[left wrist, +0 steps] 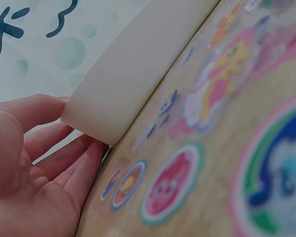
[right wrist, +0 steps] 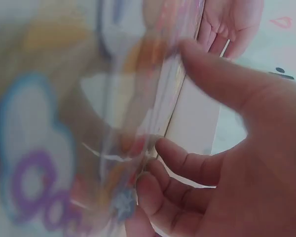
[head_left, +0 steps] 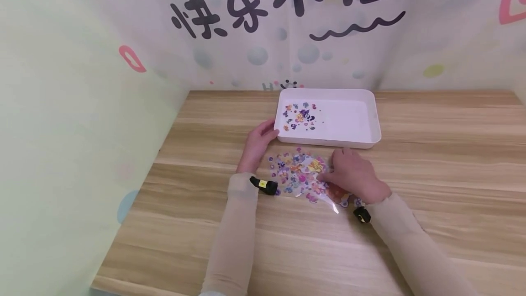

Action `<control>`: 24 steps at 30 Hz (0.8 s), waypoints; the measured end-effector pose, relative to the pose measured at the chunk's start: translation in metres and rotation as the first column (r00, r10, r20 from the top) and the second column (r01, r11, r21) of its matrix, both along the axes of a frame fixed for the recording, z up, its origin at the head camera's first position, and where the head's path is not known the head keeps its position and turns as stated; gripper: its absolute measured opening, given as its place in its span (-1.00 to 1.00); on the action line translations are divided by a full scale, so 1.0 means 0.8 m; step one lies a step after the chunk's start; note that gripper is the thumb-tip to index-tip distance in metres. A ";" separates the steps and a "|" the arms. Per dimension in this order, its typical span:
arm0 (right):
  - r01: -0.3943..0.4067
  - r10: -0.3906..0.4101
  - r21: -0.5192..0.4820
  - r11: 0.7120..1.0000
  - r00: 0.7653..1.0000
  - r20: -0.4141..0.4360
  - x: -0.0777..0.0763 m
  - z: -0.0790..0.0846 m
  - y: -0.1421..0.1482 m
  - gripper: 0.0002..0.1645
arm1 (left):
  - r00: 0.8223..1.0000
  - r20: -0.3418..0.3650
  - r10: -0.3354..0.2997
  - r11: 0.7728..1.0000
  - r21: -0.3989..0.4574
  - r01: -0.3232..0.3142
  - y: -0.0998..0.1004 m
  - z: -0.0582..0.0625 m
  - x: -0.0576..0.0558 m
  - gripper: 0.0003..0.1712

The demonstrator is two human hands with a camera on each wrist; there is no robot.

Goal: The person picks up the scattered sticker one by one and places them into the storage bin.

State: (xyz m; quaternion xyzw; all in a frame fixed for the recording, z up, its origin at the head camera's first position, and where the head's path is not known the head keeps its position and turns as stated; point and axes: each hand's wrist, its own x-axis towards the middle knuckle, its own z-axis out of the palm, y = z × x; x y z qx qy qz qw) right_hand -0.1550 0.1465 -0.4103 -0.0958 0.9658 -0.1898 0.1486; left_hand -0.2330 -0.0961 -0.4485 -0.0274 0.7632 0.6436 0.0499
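Note:
A white tray (head_left: 349,143) stands near the back of the table. My left hand (head_left: 259,140) rests at its front-left corner, with straight fingers along the outer wall and the thumb by the corner. In the left wrist view the tray wall (left wrist: 133,64) meets those fingertips. Clear sticker sheets (head_left: 293,177) with colourful cartoon ponies lie in front of the tray. Over their right part, my right hand (head_left: 354,173) grips the sheet edge with curled fingers, its thumb spread out to the left. A clear sheet (right wrist: 34,123) looms blurred close to the right wrist camera.
Small sticker pictures (head_left: 302,115) show inside the left half of the tray. A printed cloth (head_left: 238,58) hangs along the table's back edge, and pale cloth (head_left: 82,127) runs down the left side. Wood-grain tabletop (head_left: 452,150) extends to the right.

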 end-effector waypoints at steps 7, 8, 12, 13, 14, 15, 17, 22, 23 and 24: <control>0.000 0.006 -0.055 0.998 0.994 0.109 -0.003 0.003 0.004 -0.61 | 1.000 -0.002 -0.001 1.000 0.003 0.001 0.000 0.000 0.001 -0.51; 0.003 0.006 -0.075 0.997 0.993 0.116 -0.004 0.002 0.005 -0.63 | 1.000 -0.002 0.001 1.000 0.005 -0.001 0.000 0.001 0.001 -0.51; -0.001 0.012 -0.136 0.991 0.997 0.080 -0.008 -0.003 0.012 -0.76 | 1.000 -0.002 0.002 1.000 0.008 -0.002 0.001 0.002 0.002 -0.51; -0.003 0.012 -0.144 0.990 0.998 0.057 -0.009 -0.003 0.014 -0.80 | 1.000 -0.003 0.002 1.000 0.006 -0.002 0.001 0.002 0.002 -0.51; -0.016 0.020 -0.147 0.989 0.999 0.031 -0.010 -0.004 0.016 -0.82 | 1.000 -0.003 0.003 1.000 0.005 -0.003 0.001 0.002 0.002 -0.51; -0.024 0.027 -0.152 0.988 1.000 0.013 -0.011 -0.004 0.017 -0.85 | 1.000 -0.004 0.003 1.000 0.004 -0.003 0.001 0.002 0.003 -0.51; -0.044 0.042 -0.156 0.987 0.999 -0.017 -0.012 -0.003 0.020 -0.88 | 1.000 -0.006 0.002 1.000 0.003 -0.002 0.000 0.002 0.002 -0.51; -0.098 0.091 -0.136 0.986 0.994 -0.053 -0.014 0.001 0.028 -0.85 | 1.000 -0.007 -0.002 1.000 0.009 0.002 0.000 0.001 0.002 -0.50; -0.105 0.100 -0.131 0.986 0.994 -0.046 -0.015 0.003 0.030 -0.84 | 1.000 -0.006 -0.002 1.000 0.007 0.002 0.000 0.001 0.002 -0.51; -0.113 0.109 -0.130 0.985 0.993 -0.039 -0.015 0.005 0.032 -0.84 | 1.000 -0.004 -0.001 1.000 0.005 0.001 0.000 0.001 0.002 -0.51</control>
